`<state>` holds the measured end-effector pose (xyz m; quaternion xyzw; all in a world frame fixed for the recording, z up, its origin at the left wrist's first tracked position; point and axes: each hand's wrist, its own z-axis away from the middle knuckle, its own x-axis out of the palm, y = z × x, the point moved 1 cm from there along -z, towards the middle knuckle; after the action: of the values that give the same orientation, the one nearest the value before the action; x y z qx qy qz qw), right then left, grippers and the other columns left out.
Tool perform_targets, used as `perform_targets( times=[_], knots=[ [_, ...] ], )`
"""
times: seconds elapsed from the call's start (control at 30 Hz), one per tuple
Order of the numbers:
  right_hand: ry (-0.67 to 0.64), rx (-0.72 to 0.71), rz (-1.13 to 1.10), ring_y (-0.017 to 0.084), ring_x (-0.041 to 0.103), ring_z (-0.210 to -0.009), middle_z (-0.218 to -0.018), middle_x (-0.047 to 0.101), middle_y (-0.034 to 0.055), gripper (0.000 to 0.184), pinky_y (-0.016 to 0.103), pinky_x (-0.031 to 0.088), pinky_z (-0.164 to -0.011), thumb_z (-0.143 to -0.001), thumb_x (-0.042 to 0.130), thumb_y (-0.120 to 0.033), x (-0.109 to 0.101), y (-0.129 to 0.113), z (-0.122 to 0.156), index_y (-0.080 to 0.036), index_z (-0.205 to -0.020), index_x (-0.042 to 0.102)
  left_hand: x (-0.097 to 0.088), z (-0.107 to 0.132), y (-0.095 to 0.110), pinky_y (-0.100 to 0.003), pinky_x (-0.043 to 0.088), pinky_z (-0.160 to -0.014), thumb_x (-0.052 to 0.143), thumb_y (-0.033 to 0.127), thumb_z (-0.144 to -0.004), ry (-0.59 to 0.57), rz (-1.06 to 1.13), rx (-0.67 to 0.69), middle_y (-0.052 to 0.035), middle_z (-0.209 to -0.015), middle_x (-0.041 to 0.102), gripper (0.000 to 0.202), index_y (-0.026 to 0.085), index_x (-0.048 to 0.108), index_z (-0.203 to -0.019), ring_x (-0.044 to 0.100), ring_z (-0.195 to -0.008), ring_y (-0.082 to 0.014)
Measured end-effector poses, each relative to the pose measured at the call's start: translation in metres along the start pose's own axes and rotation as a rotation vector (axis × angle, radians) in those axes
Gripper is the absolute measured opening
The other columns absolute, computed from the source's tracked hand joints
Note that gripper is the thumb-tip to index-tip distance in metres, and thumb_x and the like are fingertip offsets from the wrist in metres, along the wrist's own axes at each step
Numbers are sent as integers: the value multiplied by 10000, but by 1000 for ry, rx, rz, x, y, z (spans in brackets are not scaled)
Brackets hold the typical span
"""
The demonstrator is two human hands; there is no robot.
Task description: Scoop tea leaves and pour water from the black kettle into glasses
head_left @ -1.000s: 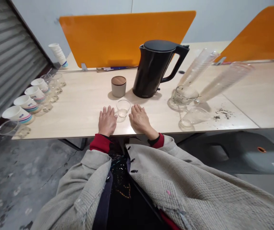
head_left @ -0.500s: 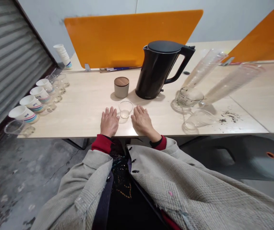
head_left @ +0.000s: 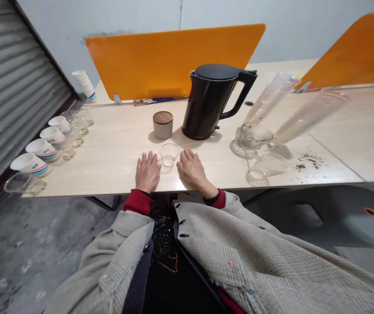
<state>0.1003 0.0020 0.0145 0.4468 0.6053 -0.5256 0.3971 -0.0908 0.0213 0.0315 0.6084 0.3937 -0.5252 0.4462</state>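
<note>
My left hand lies flat and palm down on the pale wooden table, fingers spread and holding nothing. My right hand rests the same way, also empty. Between them stands a small clear glass with a little pale liquid in it, touching neither hand. Behind it are a lidded canister with a wooden top and a black electric kettle. Further right sit a ribbed glass vessel and a clear glass cup.
Tall stacks of clear plastic cups lean at the right, beside scattered dark tea leaves. Striped paper cups and glasses line the left edge, near a metal shutter. Orange divider panels stand behind.
Both hands stay flat on the table, and nothing on it has been moved. The whole scene sits slightly lower and further left in the view than before.
</note>
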Motion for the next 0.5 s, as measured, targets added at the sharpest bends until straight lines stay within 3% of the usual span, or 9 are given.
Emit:
perform_targets(
  times=[0.5],
  knots=[
    [41, 3, 10, 409, 417, -1652, -1749, 461, 279, 627, 603, 284, -1372, -1105, 367, -279, 6, 1, 1, 48, -1623, 499, 0, 0, 1, -583, 294, -1404, 326, 351, -1136, 9, -23, 4, -126, -1812, 406, 627, 136, 474, -1706, 323, -1716, -370]
  ],
)
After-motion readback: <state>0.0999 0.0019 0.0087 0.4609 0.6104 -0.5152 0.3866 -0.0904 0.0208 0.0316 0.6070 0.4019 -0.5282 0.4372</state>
